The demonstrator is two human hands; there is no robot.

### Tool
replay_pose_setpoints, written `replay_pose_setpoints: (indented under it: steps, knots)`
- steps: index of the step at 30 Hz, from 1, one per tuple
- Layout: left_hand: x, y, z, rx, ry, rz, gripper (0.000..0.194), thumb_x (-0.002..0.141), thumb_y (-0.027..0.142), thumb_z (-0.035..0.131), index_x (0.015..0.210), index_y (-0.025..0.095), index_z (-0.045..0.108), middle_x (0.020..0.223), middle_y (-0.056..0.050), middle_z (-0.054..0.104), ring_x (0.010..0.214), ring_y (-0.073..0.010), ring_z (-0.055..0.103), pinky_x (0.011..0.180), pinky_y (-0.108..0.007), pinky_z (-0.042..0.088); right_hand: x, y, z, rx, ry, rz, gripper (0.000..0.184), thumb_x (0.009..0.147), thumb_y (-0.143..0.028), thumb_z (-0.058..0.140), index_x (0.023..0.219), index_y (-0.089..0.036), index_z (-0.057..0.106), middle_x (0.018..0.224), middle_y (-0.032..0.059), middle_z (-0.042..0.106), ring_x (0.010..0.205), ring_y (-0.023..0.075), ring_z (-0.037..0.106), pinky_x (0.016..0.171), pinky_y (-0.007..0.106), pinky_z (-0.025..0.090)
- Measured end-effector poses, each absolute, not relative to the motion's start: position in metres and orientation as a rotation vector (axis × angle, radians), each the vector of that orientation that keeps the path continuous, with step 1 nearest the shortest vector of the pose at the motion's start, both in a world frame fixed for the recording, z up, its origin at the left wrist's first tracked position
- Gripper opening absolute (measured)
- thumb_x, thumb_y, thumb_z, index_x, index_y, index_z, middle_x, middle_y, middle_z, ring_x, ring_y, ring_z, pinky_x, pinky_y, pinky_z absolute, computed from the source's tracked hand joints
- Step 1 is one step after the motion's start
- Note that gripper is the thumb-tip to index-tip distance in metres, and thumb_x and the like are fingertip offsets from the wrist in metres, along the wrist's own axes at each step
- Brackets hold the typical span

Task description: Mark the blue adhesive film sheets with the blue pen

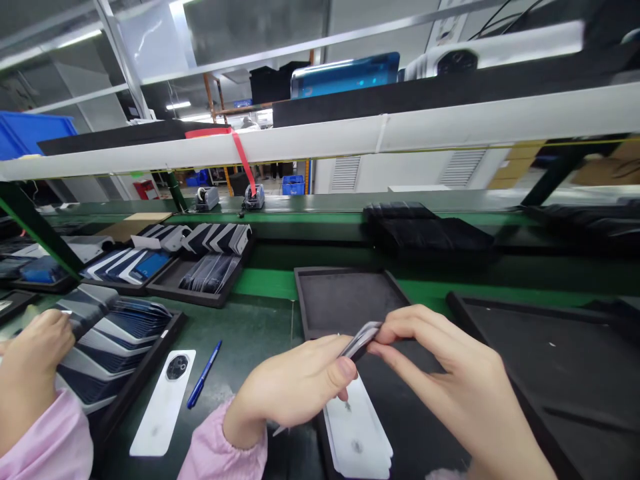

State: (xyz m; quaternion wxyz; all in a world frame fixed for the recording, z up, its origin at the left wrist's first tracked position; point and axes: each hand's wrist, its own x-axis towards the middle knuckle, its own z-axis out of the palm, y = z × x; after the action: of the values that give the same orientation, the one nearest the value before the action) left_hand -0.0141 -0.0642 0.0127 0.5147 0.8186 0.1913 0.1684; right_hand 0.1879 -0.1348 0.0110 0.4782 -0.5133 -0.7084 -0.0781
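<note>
My left hand (pixel 295 387) and my right hand (pixel 450 370) meet over a black tray (pixel 340 293). Both are closed in a pinch on a thin grey phone back cover (pixel 363 339), seen nearly edge-on. The left thumb and fingers grip its near end, and the right fingertips hold its far end. Below my hands, several white cover-shaped sheets (pixel 357 433) lie stacked in the tray. Pink sleeves cover my left wrist.
A co-worker's hand (pixel 30 360) in a pink sleeve rests on a tray of stacked covers (pixel 115 333) at the left. A white back cover (pixel 163 400) and a blue pen (pixel 204 375) lie on the green table. More trays (pixel 200 267), tape dispensers (pixel 207 198), black foam (pixel 425 230) and a large black tray (pixel 550 360) surround.
</note>
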Motion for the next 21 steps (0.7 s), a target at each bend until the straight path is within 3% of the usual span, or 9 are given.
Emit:
replay_pose_setpoints:
  steps: [5,10,15,21]
  knots:
    - [-0.0138,-0.0638,0.0127,1.989,0.470,0.433,0.075,0.100,0.075,0.014,0.098,0.017,0.062,0.084,-0.005,0.060,0.083,-0.0187,0.059,0.091,-0.031,0.048,0.1868,-0.1330,0.0098,-1.242,-1.733,-0.249,0.005,0.098,-0.023,0.064,0.095,-0.026,0.061,0.090,-0.0013,0.067,0.085,0.0145,0.065,0.074,0.025,0.052]
    - [-0.0109,-0.0622,0.0101,2.024,0.456,0.449,0.080,0.097,0.078,0.012,0.106,0.016,0.062,0.085,-0.007,0.063,0.092,-0.0222,0.061,0.096,-0.034,0.047,0.1898,-0.1324,0.0101,-1.252,-1.704,-0.264,0.014,0.100,-0.034,0.062,0.088,-0.027,0.061,0.086,-0.0008,0.067,0.075,0.0153,0.067,0.065,0.027,0.052]
    - [-0.0089,-0.0590,0.0086,2.057,0.411,0.465,0.079,0.097,0.079,0.008,0.091,0.018,0.058,0.094,-0.011,0.066,0.102,-0.0248,0.062,0.100,-0.038,0.048,0.1911,-0.1319,0.0033,-1.270,-1.697,-0.304,0.012,0.101,-0.038,0.060,0.096,-0.028,0.063,0.089,0.0013,0.068,0.074,0.0182,0.067,0.066,0.031,0.055]
    - [-0.0132,-0.0598,0.0062,2.015,0.425,0.467,0.081,0.096,0.080,0.011,0.099,0.018,0.062,0.085,-0.008,0.063,0.087,-0.0228,0.062,0.096,-0.038,0.051,0.1831,-0.1366,0.0037,-1.206,-1.785,-0.367,0.008,0.102,-0.031,0.059,0.106,-0.028,0.065,0.105,0.0046,0.065,0.089,0.0179,0.068,0.077,0.029,0.056]
